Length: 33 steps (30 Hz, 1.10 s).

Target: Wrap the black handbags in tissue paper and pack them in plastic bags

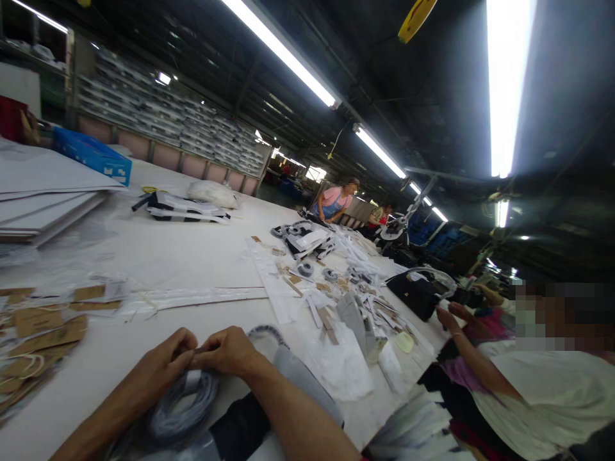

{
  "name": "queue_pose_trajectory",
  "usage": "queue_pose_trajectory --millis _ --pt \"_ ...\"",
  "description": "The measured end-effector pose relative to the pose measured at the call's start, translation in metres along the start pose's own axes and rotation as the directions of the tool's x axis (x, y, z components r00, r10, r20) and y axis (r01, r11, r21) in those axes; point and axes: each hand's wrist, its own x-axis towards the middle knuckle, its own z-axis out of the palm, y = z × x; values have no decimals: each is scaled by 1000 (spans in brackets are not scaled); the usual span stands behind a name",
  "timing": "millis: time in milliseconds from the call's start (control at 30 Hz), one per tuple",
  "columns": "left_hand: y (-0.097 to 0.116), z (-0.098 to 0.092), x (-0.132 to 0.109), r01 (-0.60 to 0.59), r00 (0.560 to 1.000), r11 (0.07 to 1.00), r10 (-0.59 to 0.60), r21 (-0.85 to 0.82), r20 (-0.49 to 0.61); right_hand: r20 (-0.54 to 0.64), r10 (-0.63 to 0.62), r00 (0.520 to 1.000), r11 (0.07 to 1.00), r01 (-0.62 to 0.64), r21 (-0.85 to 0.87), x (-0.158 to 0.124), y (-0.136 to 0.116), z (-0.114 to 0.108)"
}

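Observation:
A grey coiled strap in clear wrapping (161,419) stands near the table's front edge, with a white band (193,381) around its upper part. Just above it, my left hand (175,353) and my right hand (229,351) meet with fingers pinched at the top of this band. Their fingertips partly hide a small brownish edge that I cannot make out. Below my right forearm lie a black piece (243,426) and a grey wrapped bag-like item (300,378) with a curved handle.
Brown paper tags (43,330) lie at left, beneath white board sheets (52,186) and a blue box (91,153). Paper scraps, a grey tape dispenser (358,323) and wrapped coils (305,269) crowd the middle. A co-worker (533,384) sits at right by a black handbag (416,291); another person (334,202) works farther back.

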Motion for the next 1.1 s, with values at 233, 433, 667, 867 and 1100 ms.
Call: queue_pose_trajectory --millis 233,433,667,867,1100 --pt "28 -11 -23 8 993 999 -4 -33 122 -62 -93 994 995 94 19 -12 -16 -6" --pt "36 -15 -29 103 990 990 -93 -97 111 13 -142 990 989 142 44 -13 -26 -18" --pt "34 -5 -29 125 988 942 -91 -310 121 145 -60 988 997 52 56 -13 -33 -29" --pt "39 2 -29 159 985 860 -102 -485 142 335 30 942 998 -46 42 -12 -48 -51" --pt "43 0 -33 171 985 791 -115 -587 132 323 57 945 998 -52 -24 -9 -55 -51"
